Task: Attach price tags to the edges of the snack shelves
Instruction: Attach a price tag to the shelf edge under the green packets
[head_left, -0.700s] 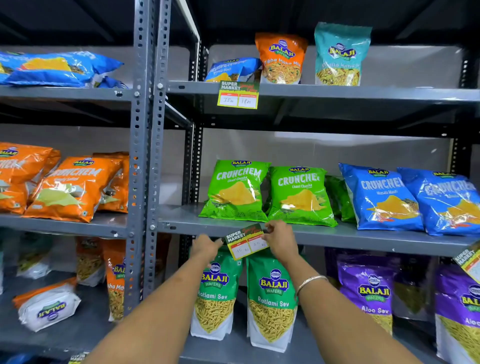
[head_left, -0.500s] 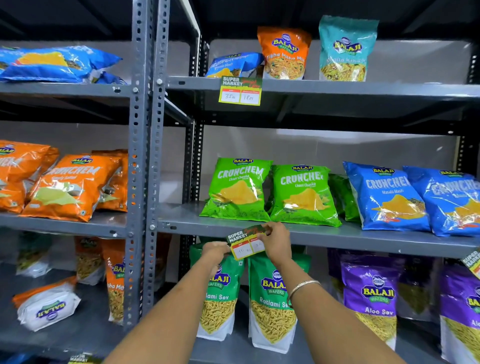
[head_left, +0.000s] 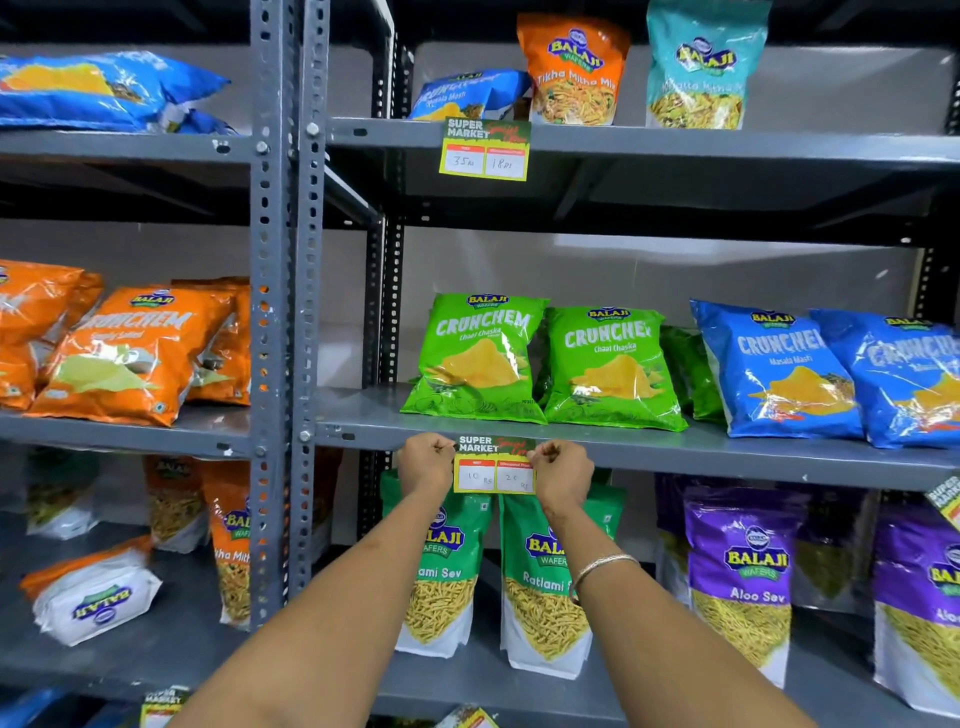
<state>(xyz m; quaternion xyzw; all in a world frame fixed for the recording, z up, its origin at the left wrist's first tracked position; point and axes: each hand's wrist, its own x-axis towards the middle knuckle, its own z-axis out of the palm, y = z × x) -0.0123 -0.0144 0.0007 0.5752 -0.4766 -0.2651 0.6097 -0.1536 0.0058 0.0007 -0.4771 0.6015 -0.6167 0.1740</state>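
Observation:
A yellow and green price tag lies level against the front edge of the middle grey shelf, below two green Crunchem bags. My left hand pinches the tag's upper left corner. My right hand pinches its upper right corner. Both hands have curled fingers pressed to the shelf edge. Another price tag hangs on the edge of the upper shelf. A third price tag shows at the right border on the same middle shelf edge.
Grey slotted uprights split the rack into left and right bays. Green Ratlami Sev pouches stand under my hands. Purple Aloo Sev pouches stand to the right, orange bags on the left bay. More tags lie at the bottom.
The tag was tilted and held just below the shelf edge; now it sits level against the edge. My left hand has moved up to grip its left corner.

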